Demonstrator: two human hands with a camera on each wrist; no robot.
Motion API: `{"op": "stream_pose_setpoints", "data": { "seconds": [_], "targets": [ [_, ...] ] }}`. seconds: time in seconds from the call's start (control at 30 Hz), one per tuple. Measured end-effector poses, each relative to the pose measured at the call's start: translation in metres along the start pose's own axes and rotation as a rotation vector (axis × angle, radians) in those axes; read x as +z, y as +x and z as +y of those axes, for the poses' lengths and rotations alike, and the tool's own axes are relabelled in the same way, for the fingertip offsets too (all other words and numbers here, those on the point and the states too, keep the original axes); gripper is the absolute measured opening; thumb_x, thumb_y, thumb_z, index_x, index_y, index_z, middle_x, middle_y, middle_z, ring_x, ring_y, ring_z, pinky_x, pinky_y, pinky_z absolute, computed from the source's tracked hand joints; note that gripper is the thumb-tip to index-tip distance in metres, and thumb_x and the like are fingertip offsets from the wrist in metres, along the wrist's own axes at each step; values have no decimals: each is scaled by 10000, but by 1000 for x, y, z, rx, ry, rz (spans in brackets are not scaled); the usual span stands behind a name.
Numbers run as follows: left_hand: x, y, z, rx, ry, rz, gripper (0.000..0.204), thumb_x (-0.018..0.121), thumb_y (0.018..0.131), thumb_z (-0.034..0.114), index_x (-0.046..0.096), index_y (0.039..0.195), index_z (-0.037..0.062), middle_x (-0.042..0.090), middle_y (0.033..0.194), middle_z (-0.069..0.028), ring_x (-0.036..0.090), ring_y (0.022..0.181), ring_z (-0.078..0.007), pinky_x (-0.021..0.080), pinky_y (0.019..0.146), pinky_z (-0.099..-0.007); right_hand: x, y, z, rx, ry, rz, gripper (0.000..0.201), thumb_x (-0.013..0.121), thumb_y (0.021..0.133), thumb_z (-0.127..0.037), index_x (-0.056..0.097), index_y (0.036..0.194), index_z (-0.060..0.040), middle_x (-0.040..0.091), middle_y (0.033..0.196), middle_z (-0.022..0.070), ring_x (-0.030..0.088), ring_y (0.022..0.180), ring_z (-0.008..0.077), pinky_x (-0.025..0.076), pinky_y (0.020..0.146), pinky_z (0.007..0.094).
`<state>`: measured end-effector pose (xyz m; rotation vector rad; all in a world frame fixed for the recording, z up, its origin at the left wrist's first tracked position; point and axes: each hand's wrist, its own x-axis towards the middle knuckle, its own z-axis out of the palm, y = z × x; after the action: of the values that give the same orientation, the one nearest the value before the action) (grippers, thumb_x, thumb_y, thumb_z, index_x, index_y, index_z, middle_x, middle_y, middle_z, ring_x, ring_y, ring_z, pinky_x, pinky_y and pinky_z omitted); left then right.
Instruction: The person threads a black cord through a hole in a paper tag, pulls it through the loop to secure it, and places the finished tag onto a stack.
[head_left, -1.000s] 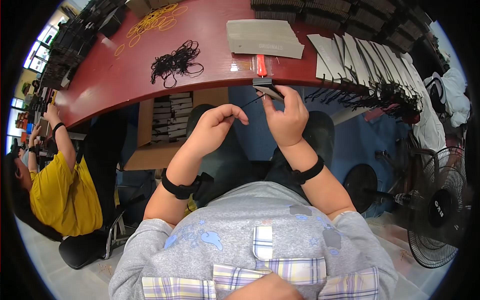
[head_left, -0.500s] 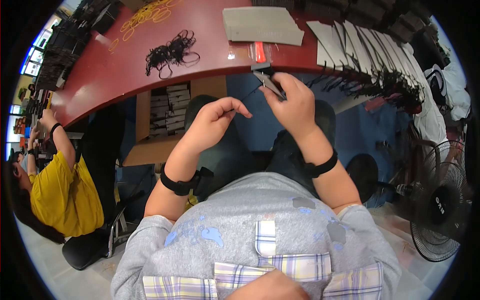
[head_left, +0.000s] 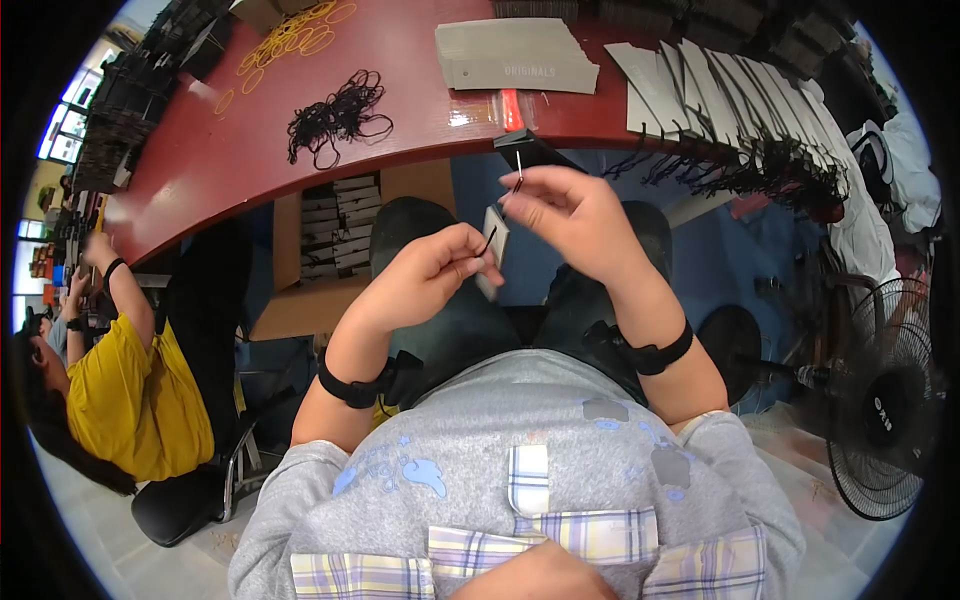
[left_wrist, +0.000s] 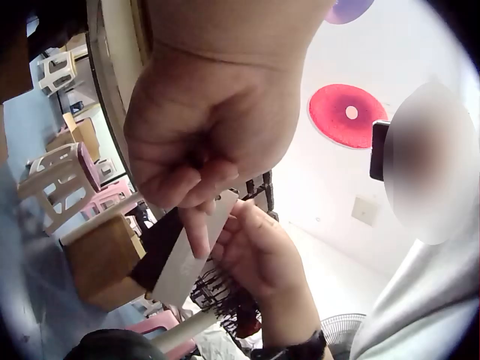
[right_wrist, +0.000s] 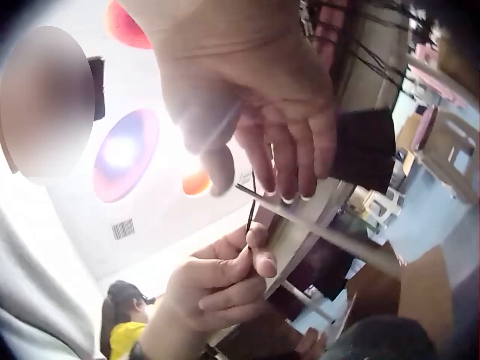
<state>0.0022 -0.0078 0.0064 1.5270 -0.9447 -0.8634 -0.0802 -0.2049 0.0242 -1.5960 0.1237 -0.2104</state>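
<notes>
My left hand pinches a thin black cord between thumb and index finger, plain in the right wrist view. Close by that hand is a light grey card, tilted; the left wrist view shows its face, with one finger overlapping the card. Up and to the right of it, my right hand has its fingertips beside a thin metal needle at the table edge. In the right wrist view its thumb stands apart from its fairly straight fingers. A black flat piece juts out behind the needle, below a red handle.
On the red table lie a tangle of black cords, yellow rubber bands, a stack of grey cards and a row of corded cards. An open carton sits under the table; a fan stands at right.
The card has come away from the needle, down and left toward my left hand. My right hand's thumb and fingers, earlier gripping the card, have let it go.
</notes>
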Motion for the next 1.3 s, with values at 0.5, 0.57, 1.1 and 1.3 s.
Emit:
{"op": "stream_pose_setpoints", "data": {
  "seconds": [0.5,0.57,1.1,1.3],
  "targets": [
    [-8,-10,10,-236,-13,292,152,563,940,105,661,955,-11,639,757,-21,540,644,-60,465,600,-205,-17,4,20,52,763,-134,140,531,941,-133,607,959,-16,642,872,54,513,725,108,421,659,275],
    [-8,-10,9,-213,-118,301,109,579,922,58,654,949,-15,658,777,-49,561,639,-77,470,595,-208,-20,5,21,43,1035,-271,151,528,935,-113,621,1014,-24,662,919,85,524,695,119,411,634,267],
    [-5,1,66,445,532,362,144,675,776,-25,628,904,21,640,816,-90,618,745,-223,479,651,-303,1,-7,-31,129,300,-169,351,629,866,-18,596,1213,16,699,980,140,582,590,101,465,535,215],
    [6,16,67,487,533,590,183,688,786,23,640,963,15,660,897,-105,636,847,-257,505,758,-338,10,-7,-31,82,383,-144,277,580,908,-52,573,1171,33,624,776,38,555,578,75,441,520,199]
  ]
}}
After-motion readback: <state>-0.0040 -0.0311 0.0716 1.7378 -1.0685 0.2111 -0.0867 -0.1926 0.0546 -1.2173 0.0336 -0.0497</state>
